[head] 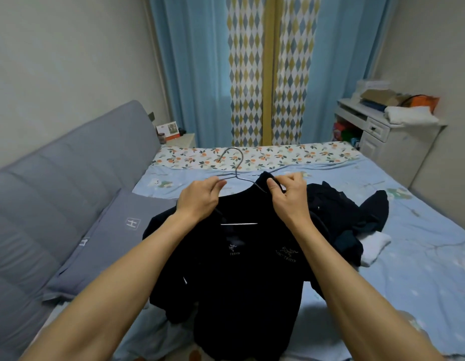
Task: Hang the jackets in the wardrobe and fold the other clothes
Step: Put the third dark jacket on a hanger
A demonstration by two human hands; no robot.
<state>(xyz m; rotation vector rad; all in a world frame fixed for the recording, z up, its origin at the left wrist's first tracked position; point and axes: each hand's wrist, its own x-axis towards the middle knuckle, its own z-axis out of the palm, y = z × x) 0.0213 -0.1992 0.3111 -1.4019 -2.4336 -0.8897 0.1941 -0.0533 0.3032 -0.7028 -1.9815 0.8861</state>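
Grey wire hanger is held above the bed, its long axis running left to right between both hands. Left hand pinches the hanger's left shoulder wire; right hand pinches the black jacket collar over the right shoulder. More dark clothes and a white garment lie toward the bed's right edge, clear of the lift.

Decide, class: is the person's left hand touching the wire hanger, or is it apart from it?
Touching. The head view shows the left hand pinching the wire hanger at its left shoulder, fingertips closed on the wire, no gap visible.
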